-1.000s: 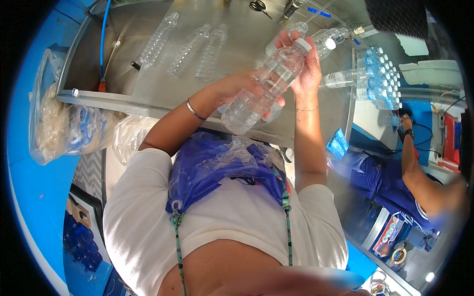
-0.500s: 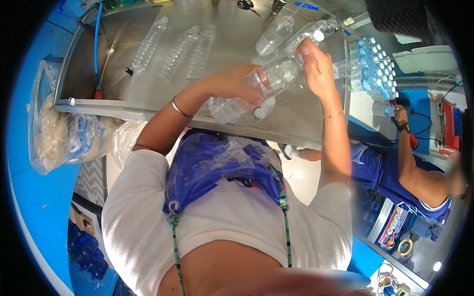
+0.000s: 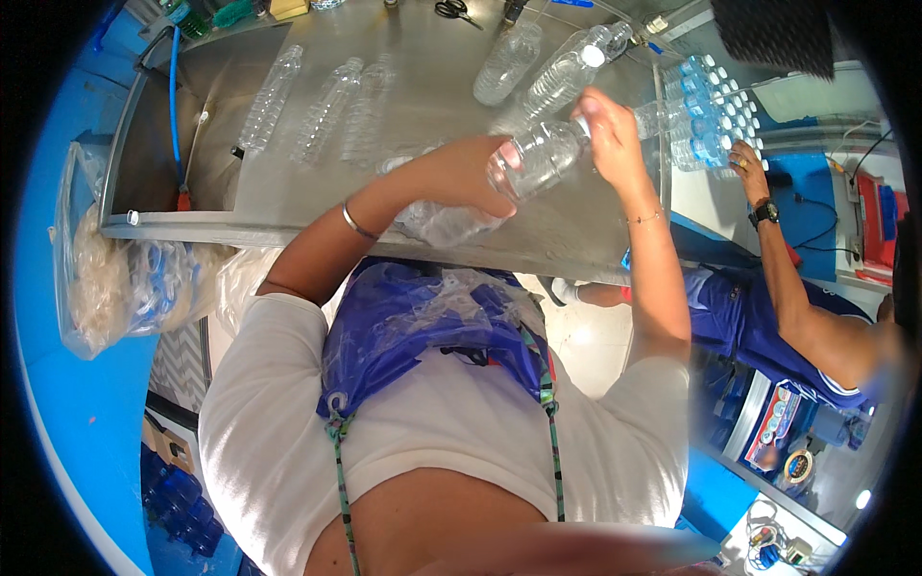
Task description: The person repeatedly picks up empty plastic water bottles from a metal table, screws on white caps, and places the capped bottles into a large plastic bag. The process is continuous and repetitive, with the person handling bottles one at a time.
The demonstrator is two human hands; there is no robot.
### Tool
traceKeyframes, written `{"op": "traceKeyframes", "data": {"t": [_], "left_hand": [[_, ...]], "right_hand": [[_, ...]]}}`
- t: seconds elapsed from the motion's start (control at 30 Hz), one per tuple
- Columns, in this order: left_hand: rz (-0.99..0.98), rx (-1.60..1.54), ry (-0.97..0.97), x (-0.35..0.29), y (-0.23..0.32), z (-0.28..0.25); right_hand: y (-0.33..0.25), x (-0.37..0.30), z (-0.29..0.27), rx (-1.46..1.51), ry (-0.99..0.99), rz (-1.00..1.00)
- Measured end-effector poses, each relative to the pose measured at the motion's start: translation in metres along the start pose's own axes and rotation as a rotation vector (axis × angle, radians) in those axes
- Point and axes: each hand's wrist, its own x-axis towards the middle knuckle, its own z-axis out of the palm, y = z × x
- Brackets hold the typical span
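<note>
My left hand [image 3: 471, 176] is wrapped round the lower part of a clear plastic bottle [image 3: 545, 158], held tilted above the steel counter. At the bottle's upper right end, the fingers of my right hand [image 3: 612, 136] pinch its white cap [image 3: 580, 127]. Below my left forearm, near the counter's front edge, are more clear bottles [image 3: 451, 226], partly hidden by the arm. Just beyond my right hand is a clear bottle with a white cap [image 3: 593, 58].
Three uncapped clear bottles [image 3: 329, 110] are on the steel counter [image 3: 423, 106], beside the sink [image 3: 158, 144]. Scissors [image 3: 457, 12] lie at the back. On the right, a co-worker's hand [image 3: 747, 168] touches packed capped bottles [image 3: 706, 110]. A bag [image 3: 144, 278] hangs at left.
My left hand and the bottle have shifted slightly, and my right hand stays at the bottle's top. The co-worker's hand has moved up to the packed bottles.
</note>
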Motion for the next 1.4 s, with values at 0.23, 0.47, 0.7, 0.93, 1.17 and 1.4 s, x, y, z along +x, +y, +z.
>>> {"op": "traceKeyframes", "data": {"t": [0.23, 0.47, 0.7, 0.93, 1.17, 1.4], "left_hand": [[0.02, 0.402, 0.322, 0.04, -0.012, 0.041], [0.182, 0.461, 0.628, 0.124, -0.054, 0.04], [0.108, 0.327, 0.829, 0.181, -0.075, 0.04], [0.117, 0.301, 0.874, 0.189, -0.074, 0.029], [0.281, 0.433, 0.702, 0.113, -0.05, 0.046], [0.117, -0.764, -0.046, 0.039, -0.011, 0.031]], "right_hand": [[0.014, -0.03, -0.011, -0.019, 0.113, 0.22], [0.069, -0.08, -0.079, -0.76, 0.395, 0.408], [0.195, -0.084, -0.163, -1.028, 0.409, 0.703], [0.128, -0.049, -0.156, -1.089, 0.334, 0.906], [0.041, -0.003, -0.017, -0.031, 0.395, -0.042], [0.021, 0.01, 0.038, 1.678, 0.271, -0.089]]}}
